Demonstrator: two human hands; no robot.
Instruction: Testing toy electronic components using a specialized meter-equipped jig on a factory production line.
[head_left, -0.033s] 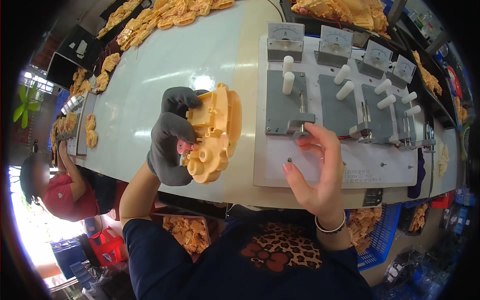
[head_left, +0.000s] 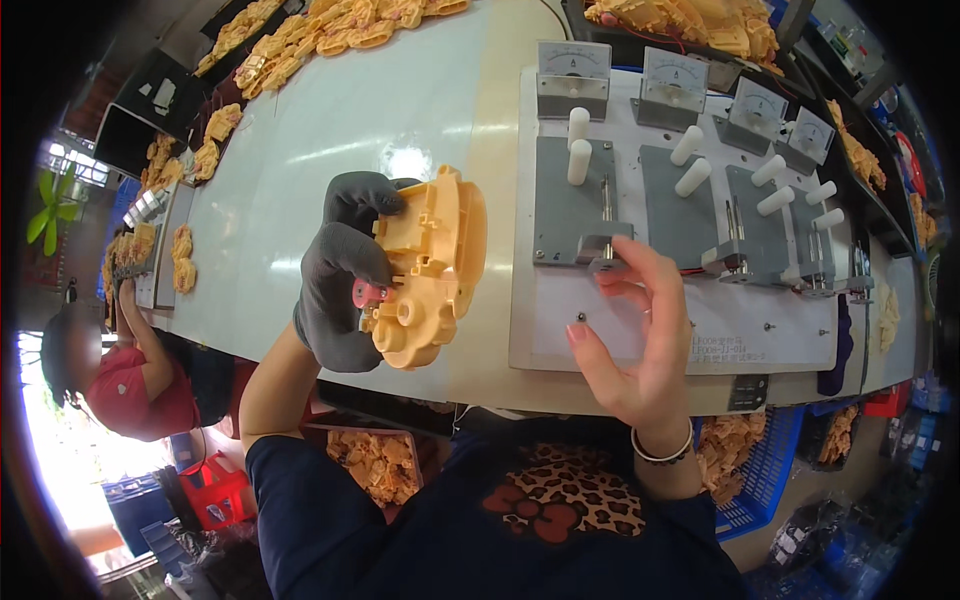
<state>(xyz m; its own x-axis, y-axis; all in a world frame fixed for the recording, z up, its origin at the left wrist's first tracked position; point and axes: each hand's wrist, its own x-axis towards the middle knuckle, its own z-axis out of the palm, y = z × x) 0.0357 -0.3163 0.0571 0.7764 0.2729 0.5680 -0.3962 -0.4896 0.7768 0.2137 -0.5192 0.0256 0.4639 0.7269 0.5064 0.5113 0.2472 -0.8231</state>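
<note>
1. Left hand [head_left: 340, 275], in a dark grey glove, left of centre in the frame: fingers closed around a yellow plastic housing [head_left: 430, 265], held upright above the table edge.
2. Yellow plastic housing: a moulded part with round bosses at its lower end; a small pink piece [head_left: 366, 292] shows at the gloved fingertips, against the housing's left side.
3. Right hand [head_left: 640, 335], bare, right of centre: fingers spread and loosely curved, holding nothing; the fingertips reach the front of the nearest grey fixture [head_left: 570, 205]. A bracelet [head_left: 660, 452] circles the wrist.
4. White test board [head_left: 680, 330], right half of the frame: carries a row of grey fixtures, each with white cylindrical pegs [head_left: 578, 145] and a dial meter [head_left: 573, 68] behind it.
5. Pale table [head_left: 300, 190], upper left: heaps of yellow parts [head_left: 330, 30] lie along its far edge.
6. Another person [head_left: 125, 385] in a red top, lower left edge.
7. Blue basket [head_left: 760, 480] of yellow parts, lower right, below the table.
</note>
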